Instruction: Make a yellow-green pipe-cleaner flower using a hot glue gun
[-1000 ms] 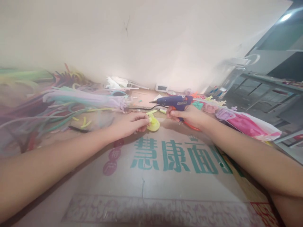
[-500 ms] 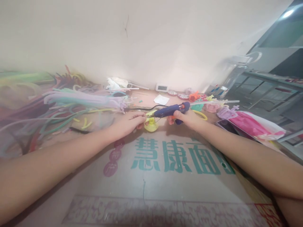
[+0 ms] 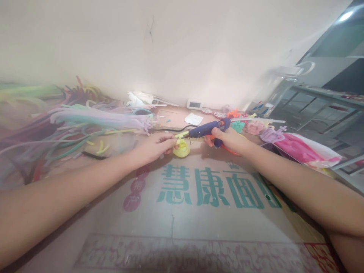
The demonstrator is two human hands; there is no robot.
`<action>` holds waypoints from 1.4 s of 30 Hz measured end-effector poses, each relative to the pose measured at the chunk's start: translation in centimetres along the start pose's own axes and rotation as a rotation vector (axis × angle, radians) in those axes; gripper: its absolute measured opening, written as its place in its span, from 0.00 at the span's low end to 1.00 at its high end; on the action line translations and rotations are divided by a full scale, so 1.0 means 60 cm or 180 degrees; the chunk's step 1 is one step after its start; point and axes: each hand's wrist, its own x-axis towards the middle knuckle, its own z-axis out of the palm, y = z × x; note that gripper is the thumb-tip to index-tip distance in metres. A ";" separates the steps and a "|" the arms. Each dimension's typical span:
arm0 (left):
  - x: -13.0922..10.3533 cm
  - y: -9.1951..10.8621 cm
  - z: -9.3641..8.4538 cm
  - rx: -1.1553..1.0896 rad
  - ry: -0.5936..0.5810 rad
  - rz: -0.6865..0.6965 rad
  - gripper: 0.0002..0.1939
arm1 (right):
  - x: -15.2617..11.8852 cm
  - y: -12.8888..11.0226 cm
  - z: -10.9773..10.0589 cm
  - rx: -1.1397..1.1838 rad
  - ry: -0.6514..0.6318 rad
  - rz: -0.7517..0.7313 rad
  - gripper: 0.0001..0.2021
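My right hand point(image 3: 223, 138) is wrapped round the handle of a blue glue gun point(image 3: 204, 129), with a long clear glue stick point(image 3: 257, 120) poking out of its back end. The gun's nozzle points left and sits at a yellow pipe-cleaner piece point(image 3: 181, 149), coiled into a rounded shape. My left hand point(image 3: 160, 146) pinches a yellow strip at the top of that piece. Fingers partly hide the pinched spot. Whether nozzle and strip touch, I cannot tell.
Bundles of coloured pipe cleaners point(image 3: 96, 116) spread across the left. At the back lie a small white digital display point(image 3: 194, 104) and a white paper point(image 3: 193, 119). Pipe-cleaner flowers point(image 3: 254, 127) and a pink-and-white packet point(image 3: 307, 148) are at the right. Printed sheeting point(image 3: 199, 223) covers the front.
The glue gun has shifted slightly right, and its back end has tipped up, its nozzle drawing a little away from my left fingers. The yellow piece has turned slightly in my left hand.
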 end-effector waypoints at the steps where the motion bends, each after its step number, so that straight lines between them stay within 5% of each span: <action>1: 0.000 0.000 0.000 0.0020 -0.0005 -0.0008 0.15 | 0.000 -0.001 0.000 0.0000 -0.0012 -0.0002 0.32; 42: -0.004 0.019 0.001 0.0321 0.0036 0.0053 0.19 | 0.003 0.018 -0.006 -0.0346 -0.0113 -0.0196 0.33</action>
